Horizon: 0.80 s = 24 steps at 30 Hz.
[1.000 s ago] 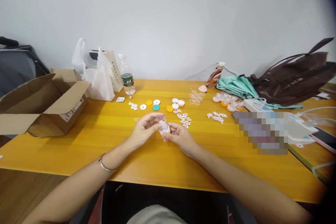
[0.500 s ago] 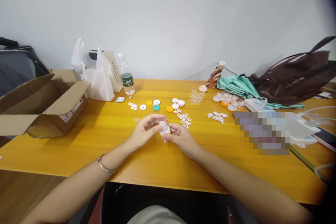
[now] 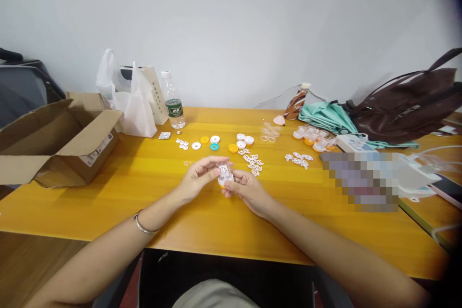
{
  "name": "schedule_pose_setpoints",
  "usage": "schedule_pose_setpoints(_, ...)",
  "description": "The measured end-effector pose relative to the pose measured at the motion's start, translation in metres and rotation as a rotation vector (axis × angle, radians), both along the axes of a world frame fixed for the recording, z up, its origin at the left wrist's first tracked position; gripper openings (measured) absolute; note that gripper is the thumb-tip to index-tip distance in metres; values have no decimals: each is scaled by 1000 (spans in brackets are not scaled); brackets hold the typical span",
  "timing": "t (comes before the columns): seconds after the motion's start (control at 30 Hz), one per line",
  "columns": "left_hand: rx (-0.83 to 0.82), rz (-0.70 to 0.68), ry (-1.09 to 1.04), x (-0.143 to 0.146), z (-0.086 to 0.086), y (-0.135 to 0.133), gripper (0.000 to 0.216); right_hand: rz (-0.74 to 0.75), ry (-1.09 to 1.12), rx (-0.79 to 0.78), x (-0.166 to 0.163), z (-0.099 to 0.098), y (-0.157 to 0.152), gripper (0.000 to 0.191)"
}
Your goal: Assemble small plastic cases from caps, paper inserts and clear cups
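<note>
Both of my hands meet over the middle of the yellow table [image 3: 119, 192]. My left hand [image 3: 198, 179] and my right hand [image 3: 247, 189] are closed together on a small clear plastic piece with a white patterned top and an orange base [image 3: 224, 174]. Just beyond them lie several white cut-out pieces [image 3: 253, 162], and further back several round caps in white, yellow, orange and teal [image 3: 214, 144]. A silver bracelet [image 3: 143, 225] sits on my left wrist.
An open cardboard box [image 3: 54, 142] stands at the left. White plastic bags [image 3: 135, 106] and a water bottle [image 3: 173, 102] stand behind. To the right are clear cups [image 3: 270, 133], small orange-based assemblies [image 3: 313, 137], a teal umbrella [image 3: 327, 118], a brown bag [image 3: 407, 106] and a blurred patch.
My fingers have turned the small piece: its white patterned top and orange base now show where clear plastic showed before. The hands stay in the same spot.
</note>
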<state>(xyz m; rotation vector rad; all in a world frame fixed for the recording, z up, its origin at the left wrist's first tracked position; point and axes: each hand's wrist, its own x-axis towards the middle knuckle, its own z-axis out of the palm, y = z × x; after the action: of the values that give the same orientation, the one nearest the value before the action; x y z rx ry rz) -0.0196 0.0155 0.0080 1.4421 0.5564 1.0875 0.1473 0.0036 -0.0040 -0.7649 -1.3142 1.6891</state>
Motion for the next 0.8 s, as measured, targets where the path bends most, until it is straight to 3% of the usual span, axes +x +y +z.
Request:
schedule_pose_setpoints(0.2,-34,-28,-36,-1,0,1,30,5,39,-62,-1,2,-2,23)
schedule_pose_setpoints(0.5,72,227,-78,9,-4,-2,25,-68,13,-20,-3,0,-4,24)
schedule_pose_setpoints(0.57,55,195,-49,8,-3,-2,24,-58,18,-32,-1,1,-4,24)
schedule_pose_setpoints(0.73,-93,-62,-46,5,4,1,32,11,88,-121,3,8,-3,25)
schedule_pose_setpoints(0.8,-104,-48,-52,6,7,3,33,5,97,-132,4,11,-2,25)
